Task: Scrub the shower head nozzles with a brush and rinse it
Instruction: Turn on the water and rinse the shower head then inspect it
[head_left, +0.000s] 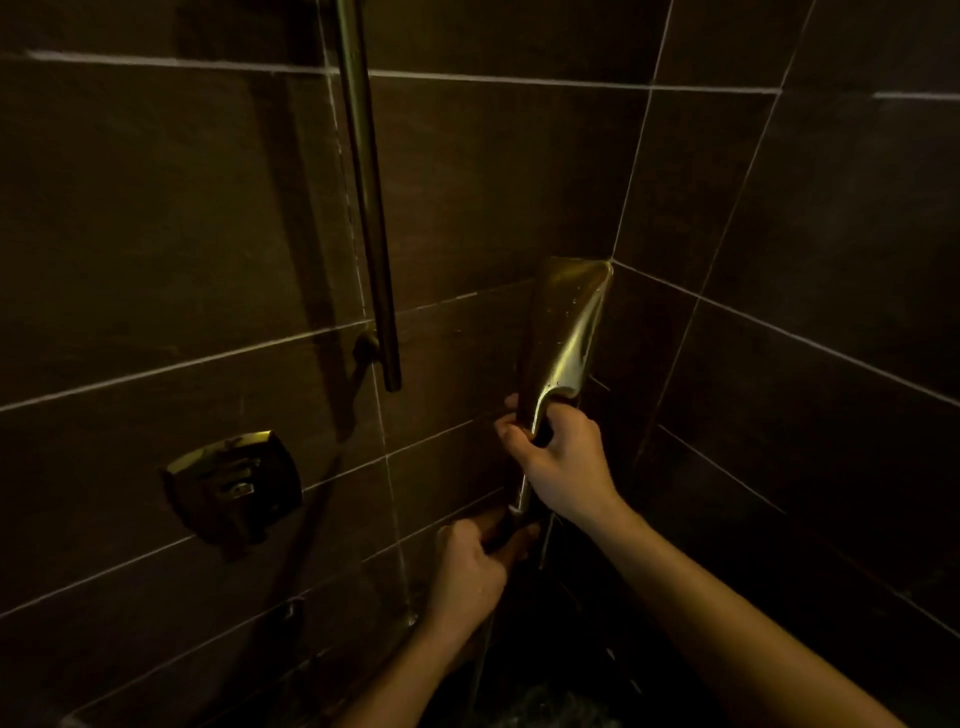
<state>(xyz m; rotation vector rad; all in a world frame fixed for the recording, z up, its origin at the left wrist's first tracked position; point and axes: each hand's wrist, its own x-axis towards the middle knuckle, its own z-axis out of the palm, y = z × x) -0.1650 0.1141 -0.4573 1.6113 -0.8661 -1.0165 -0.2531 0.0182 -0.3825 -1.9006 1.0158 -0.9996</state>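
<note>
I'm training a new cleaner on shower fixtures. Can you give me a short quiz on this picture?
1. True or false: the right hand grips the shower head just below its wide part.
2. The left hand holds: A) a sponge; B) the shower head's lower handle; C) a towel.
3. Fill in: the slide bar hangs to the ___ of the shower head.
Key: 1 true; 2 B; 3 left.
</note>
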